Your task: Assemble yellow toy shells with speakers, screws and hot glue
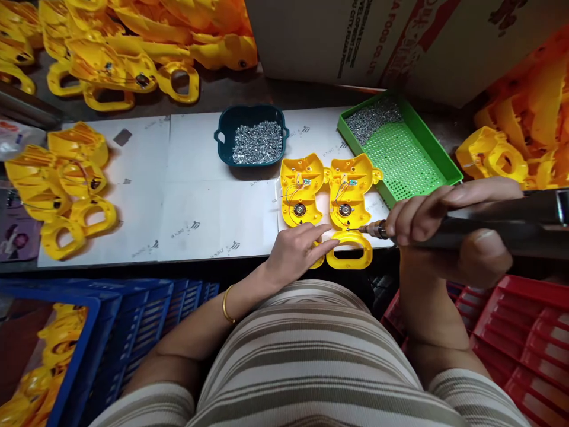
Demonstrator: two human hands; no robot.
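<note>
Two yellow plastic shell halves lie side by side, hollow side up, each with thin wires and a round speaker inside: the left shell [306, 193] and the right shell [362, 198]. My left hand [296, 249] rests over the handle of the left one, fingers stretched out, its fingertips reaching the lower edge of the right shell. My right hand [427, 219] is wrapped around a dark electric screwdriver [502, 222], held level. Its thin bit points left and meets the right shell just above the loop handle [368, 252].
A dark green basin [224, 145] of small screws stands behind the shells, beside a green perforated tray [418, 160] with more screws. Yellow shells [80, 178] lie at left, others pile behind. A carton [311, 47] rises at the back. Blue crates [133, 320] and red crates [520, 332] flank me.
</note>
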